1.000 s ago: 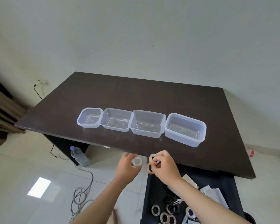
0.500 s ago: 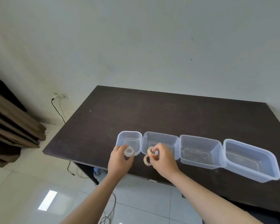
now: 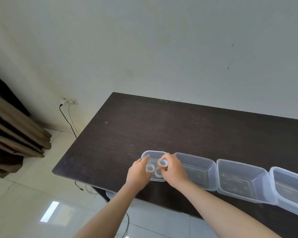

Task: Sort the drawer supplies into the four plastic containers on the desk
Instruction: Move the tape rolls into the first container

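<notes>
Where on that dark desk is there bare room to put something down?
The broad desk surface between the wall and the row of containers is bare, as is the strip left of the smallest container. It is crowded there, where the left hand and right hand hold tape rolls.

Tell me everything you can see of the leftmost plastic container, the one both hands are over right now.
The leftmost container is a small tub of clear, slightly cloudy plastic, rounded at the corners, with a rolled rim. It stands upright and lidless near the front edge of the dark desk, at the left end of the row, close beside the next container. The left hand holds a clear tape roll over it; the right hand holds a brownish roll above it. Another roll seems to lie inside.
</notes>
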Demonstrator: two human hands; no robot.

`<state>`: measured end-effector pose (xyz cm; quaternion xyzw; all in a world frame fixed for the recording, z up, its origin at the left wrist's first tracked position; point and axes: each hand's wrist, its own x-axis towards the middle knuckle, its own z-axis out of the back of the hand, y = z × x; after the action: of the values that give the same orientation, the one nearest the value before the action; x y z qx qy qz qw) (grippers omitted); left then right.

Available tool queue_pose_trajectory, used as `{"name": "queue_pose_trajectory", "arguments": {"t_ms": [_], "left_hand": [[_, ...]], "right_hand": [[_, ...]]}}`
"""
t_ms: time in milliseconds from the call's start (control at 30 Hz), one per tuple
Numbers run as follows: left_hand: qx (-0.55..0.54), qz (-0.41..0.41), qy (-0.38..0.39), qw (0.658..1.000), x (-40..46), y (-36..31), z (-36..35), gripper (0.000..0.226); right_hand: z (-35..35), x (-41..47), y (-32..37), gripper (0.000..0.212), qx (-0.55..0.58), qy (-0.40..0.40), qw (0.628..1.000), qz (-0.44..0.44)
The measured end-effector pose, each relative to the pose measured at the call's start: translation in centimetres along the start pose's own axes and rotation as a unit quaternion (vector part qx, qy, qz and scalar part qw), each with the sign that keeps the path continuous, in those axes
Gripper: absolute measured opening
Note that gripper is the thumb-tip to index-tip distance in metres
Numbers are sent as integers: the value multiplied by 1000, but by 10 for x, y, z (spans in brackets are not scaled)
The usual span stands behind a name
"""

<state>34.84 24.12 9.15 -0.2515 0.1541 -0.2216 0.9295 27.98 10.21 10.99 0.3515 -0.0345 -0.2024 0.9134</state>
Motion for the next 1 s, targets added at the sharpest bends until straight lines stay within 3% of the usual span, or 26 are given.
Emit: {"name": "queue_pose_trajectory", "arguments": {"t_ms": [233, 567, 767, 1000], "left_hand": [[3, -17, -23, 1000, -1, 2, -7, 59], [-43, -40, -94, 994, -32, -32, -27, 37], [-85, -56, -110, 989, -82, -76, -75, 30], [-103, -64, -67, 990, -157, -155, -164, 29]], "right_hand": [[-2, 6, -1, 39, -27, 13, 1000, 7], [26, -25, -32, 23, -35, -9, 999, 30], [56, -96, -93, 20, -40, 10, 999, 25], [107, -205, -201, 13, -74, 49, 996, -30]]}}
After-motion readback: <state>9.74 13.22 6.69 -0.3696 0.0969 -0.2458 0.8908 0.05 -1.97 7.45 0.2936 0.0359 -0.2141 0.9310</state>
